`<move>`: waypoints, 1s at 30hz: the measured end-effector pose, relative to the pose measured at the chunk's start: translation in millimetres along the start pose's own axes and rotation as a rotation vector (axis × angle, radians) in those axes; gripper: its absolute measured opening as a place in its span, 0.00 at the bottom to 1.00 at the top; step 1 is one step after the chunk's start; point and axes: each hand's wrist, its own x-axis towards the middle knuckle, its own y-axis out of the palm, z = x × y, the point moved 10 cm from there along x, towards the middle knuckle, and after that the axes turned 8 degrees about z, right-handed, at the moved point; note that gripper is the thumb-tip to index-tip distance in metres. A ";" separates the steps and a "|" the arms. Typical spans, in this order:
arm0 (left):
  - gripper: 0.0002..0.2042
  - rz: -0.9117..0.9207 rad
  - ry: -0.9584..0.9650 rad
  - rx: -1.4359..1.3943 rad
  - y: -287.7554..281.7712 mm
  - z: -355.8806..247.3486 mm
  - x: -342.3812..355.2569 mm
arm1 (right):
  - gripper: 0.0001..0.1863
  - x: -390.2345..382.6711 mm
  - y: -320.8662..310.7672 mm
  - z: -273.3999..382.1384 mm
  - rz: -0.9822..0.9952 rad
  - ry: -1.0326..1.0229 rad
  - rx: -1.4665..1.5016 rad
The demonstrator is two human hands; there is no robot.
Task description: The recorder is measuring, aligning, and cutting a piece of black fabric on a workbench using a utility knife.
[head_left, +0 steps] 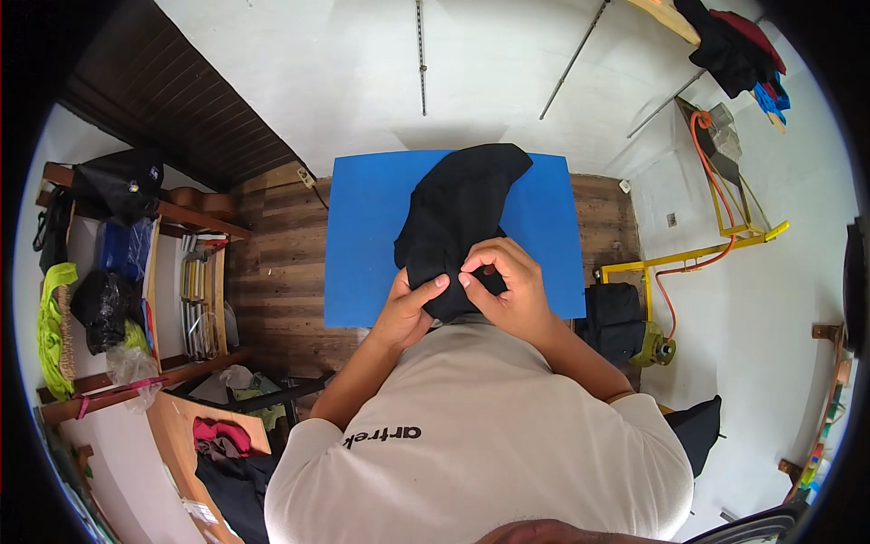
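Note:
A piece of black fabric lies over the blue tabletop and reaches past its near edge toward my body. My left hand grips the fabric from the left side, its thumb pressed on top. Just to the right, my right hand is closed with thumb and index finger pinched at a fold of the same fabric. Whether anything small sits between those fingertips is too small to tell, and the other fingertips are partly hidden.
At the left stand wooden shelves with bags and green cloth, and a wooden surface holding fabric. To the right are a yellow metal frame with an orange hose, and black bags. Dark garments hang upper right.

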 end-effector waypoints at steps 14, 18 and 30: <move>0.19 0.026 -0.089 -0.152 6.0 22.1 4.1 | 0.11 -9.4 8.5 -32.3 -0.036 0.010 0.391; 0.16 0.010 -0.081 -0.145 6.0 17.4 6.2 | 0.12 -14.5 2.8 -32.0 0.037 -0.008 0.398; 0.16 0.057 -0.090 -0.163 8.6 22.0 7.7 | 0.10 -13.3 -4.7 -12.2 -0.026 -0.025 0.101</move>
